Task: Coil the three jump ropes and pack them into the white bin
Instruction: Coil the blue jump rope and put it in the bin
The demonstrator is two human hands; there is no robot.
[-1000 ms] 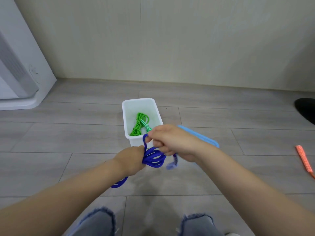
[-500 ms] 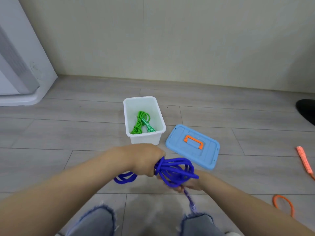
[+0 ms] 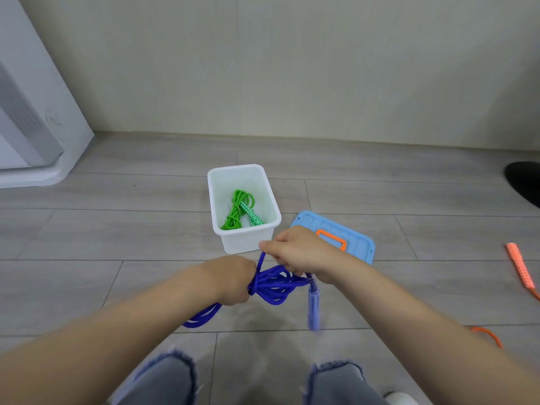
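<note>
Blue rope [image 3: 273,283] sits bunched between both fists: the left hand [image 3: 230,280] clenches the coil's middle, the right hand [image 3: 298,251] pinches a strand, its handle [image 3: 313,305] dangling, blurred. Just beyond them stands the white bin [image 3: 248,244], green rope [image 3: 238,210] inside. An orange rope [image 3: 520,267] lies far right.

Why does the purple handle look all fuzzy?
In the head view, the handle dangling from the blue rope is smeared by motion blur, while the white bin and green rope look sharp; the wide lens also bends the floor lines.
</note>
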